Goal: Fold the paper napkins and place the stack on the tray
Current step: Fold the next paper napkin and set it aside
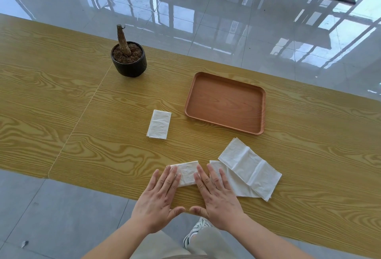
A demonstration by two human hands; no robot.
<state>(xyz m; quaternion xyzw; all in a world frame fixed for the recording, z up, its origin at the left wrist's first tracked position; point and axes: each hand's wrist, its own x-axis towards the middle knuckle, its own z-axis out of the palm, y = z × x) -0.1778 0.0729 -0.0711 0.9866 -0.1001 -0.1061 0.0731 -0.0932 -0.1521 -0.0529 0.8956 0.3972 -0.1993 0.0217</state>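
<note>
2 flat hands, left hand and right hand, press folded napkin.

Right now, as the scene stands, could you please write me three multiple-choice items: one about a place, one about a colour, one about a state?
1. Where does the folded napkin lie, relative to the tray?
A. on it
B. on the table, to its left
C. under it

2. What colour is the plant pot?
A. white
B. red
C. black

3. How do the left hand and the right hand meet the near napkin?
A. flat, fingers straight, pressing on it
B. curled, lifting it
C. not touching it

Answers:
1 B, it lies on bare wood and the tray holds nothing.
2 C, the pot's wall is black.
3 A, both hands lie flat over its two ends.
</note>
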